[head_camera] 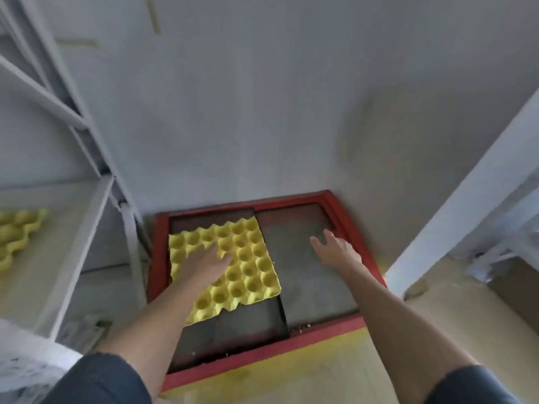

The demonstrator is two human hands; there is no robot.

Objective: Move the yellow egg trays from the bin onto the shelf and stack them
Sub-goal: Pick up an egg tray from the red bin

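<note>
A yellow egg tray (245,258) lies flat in the left half of the red-rimmed bin (344,205) on the floor. My left hand (204,265) reaches down over the tray's left part, fingers spread, seemingly resting on it; contact is not certain. My right hand (335,247) hovers open over the bin's grey right half, holding nothing. On the white shelf (73,243) at the left lies another yellow egg tray (17,231), cut off by the frame's edge.
The shelf's white metal uprights (128,228) stand right beside the bin's left rim. A grey wall rises behind the bin. A white post (455,205) slants at the right. Yellowish floor lies in front of the bin.
</note>
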